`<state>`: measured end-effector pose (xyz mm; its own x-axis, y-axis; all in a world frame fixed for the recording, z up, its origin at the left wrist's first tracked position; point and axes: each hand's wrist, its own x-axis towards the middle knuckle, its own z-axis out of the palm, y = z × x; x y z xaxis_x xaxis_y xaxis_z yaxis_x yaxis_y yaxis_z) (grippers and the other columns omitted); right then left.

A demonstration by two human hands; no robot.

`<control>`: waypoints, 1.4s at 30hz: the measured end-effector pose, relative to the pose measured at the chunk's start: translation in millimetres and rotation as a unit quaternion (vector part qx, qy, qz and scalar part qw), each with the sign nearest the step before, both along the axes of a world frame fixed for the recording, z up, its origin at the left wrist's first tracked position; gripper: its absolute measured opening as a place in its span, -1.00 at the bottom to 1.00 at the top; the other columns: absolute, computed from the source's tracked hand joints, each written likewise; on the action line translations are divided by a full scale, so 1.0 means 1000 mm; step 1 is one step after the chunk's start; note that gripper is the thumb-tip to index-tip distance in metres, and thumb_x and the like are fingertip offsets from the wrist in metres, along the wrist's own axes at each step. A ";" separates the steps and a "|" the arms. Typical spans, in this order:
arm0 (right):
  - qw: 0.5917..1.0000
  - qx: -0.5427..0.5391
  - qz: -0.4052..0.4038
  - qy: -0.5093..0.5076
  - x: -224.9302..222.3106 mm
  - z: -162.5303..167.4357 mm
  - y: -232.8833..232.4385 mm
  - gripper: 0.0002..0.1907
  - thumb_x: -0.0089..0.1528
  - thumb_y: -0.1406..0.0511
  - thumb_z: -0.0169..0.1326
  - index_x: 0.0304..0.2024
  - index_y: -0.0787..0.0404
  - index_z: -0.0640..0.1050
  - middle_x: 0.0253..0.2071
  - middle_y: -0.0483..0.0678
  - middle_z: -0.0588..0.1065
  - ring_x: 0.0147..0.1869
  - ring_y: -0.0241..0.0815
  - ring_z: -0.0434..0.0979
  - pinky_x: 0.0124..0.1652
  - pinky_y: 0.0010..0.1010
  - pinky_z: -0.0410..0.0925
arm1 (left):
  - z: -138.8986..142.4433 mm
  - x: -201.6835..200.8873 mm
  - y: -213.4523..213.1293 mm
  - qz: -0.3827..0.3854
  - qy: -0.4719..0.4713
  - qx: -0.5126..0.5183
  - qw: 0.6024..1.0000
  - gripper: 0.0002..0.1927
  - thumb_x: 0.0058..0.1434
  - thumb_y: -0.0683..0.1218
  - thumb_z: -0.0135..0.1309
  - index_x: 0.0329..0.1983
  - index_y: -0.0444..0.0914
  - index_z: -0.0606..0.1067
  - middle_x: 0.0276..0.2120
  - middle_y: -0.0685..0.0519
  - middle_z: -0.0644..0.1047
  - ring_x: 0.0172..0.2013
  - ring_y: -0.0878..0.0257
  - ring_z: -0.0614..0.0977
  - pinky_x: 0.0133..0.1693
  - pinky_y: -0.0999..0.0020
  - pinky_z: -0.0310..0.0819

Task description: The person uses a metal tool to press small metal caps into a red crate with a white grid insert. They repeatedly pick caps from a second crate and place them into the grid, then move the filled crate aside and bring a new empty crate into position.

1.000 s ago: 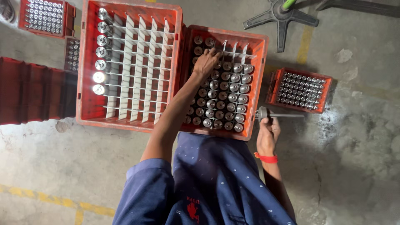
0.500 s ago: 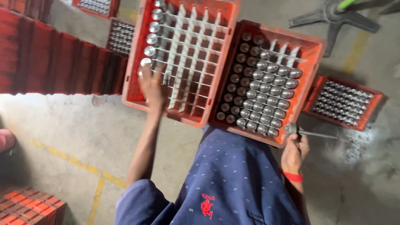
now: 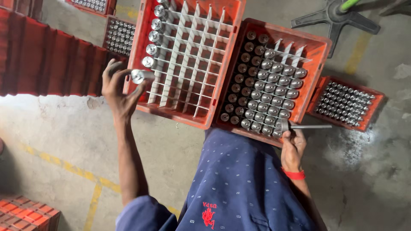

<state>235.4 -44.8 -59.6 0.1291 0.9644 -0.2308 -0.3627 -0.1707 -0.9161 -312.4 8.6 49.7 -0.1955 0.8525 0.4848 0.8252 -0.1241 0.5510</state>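
- left hand [image 3: 117,92] clamped on a short silver metal cylinder [image 3: 141,75], held at the near-left corner of the orange plastic crate with white dividers [image 3: 180,115]; that crate has one column of cylinders along its left side
- right hand [image 3: 292,147] closed around a thin grey metal rod tool [image 3: 306,126], at the near edge of the second orange crate [image 3: 319,47], which is mostly full of cylinders
- small orange tray of smaller metal parts [image 3: 346,105] just right of it, on concrete floor

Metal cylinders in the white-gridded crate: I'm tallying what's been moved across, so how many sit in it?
5, lined down the left column of the white-gridded crate, from the top cylinder to the lowest. A sixth is in the left hand, not yet placed. The crate's top edge is cropped, so more may be hidden.
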 end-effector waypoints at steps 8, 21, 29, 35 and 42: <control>0.997 0.005 0.069 -0.038 -0.041 0.029 0.019 -0.55 0.33 0.39 0.14 0.26 0.38 0.44 0.14 -0.09 0.48 0.15 -0.36 0.47 0.13 -0.58 0.33 | -0.047 0.221 0.022 -0.084 -0.391 -0.269 0.876 -0.83 0.07 -0.22 0.23 -0.30 -0.31 0.49 -0.48 0.03 0.52 -0.45 0.22 0.53 -0.38 0.26 0.41; 0.976 0.098 0.129 -0.147 -0.027 0.076 0.012 -0.44 0.31 0.20 0.25 0.24 0.39 0.44 0.30 0.09 0.45 0.34 -0.17 0.46 0.25 -0.43 0.36 | -0.049 0.337 -0.008 -0.282 -0.161 -0.373 0.869 -0.53 -0.09 -0.19 0.24 -0.04 -0.25 0.51 -0.33 -0.20 0.63 -0.27 -0.19 0.66 -0.25 -0.03 0.50; 0.989 0.003 0.095 -0.110 0.010 0.024 0.019 -0.53 0.31 0.36 0.18 0.25 0.38 0.46 0.11 0.00 0.53 0.13 -0.29 0.51 0.11 -0.51 0.36 | -0.079 0.346 0.024 -0.380 -0.144 -0.422 0.811 -0.40 0.03 0.16 0.37 0.02 -0.25 0.51 -0.33 -0.18 0.66 -0.38 -0.01 0.73 -0.25 0.11 0.63; 0.991 0.037 -0.125 -0.026 0.045 -0.003 0.036 -0.61 0.35 0.55 0.02 0.24 0.36 0.47 -0.02 -0.12 0.51 -0.06 -0.44 0.44 0.01 -0.62 0.32 | -0.134 0.351 0.163 -0.261 0.045 -0.261 0.928 -0.36 0.23 0.05 0.20 0.29 -0.30 0.31 -0.39 -0.21 0.57 -0.56 -0.07 0.62 -0.54 0.11 0.52; 0.991 -0.001 -0.134 -0.022 0.031 -0.021 0.013 -0.62 0.34 0.52 0.03 0.22 0.35 0.48 -0.02 -0.14 0.53 -0.04 -0.44 0.46 0.00 -0.61 0.34 | -0.137 0.358 0.217 -0.325 0.155 -0.109 0.926 -0.21 -0.22 -0.37 0.01 0.19 -0.12 0.36 0.07 -0.18 0.52 -0.06 -0.16 0.61 -0.16 0.13 0.61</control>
<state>266.7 -31.3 -80.2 0.3905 0.8935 -0.2218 -0.3560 -0.0757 -0.9314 45.5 225.3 -86.9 0.5146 0.8247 0.2347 0.7374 -0.5653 0.3696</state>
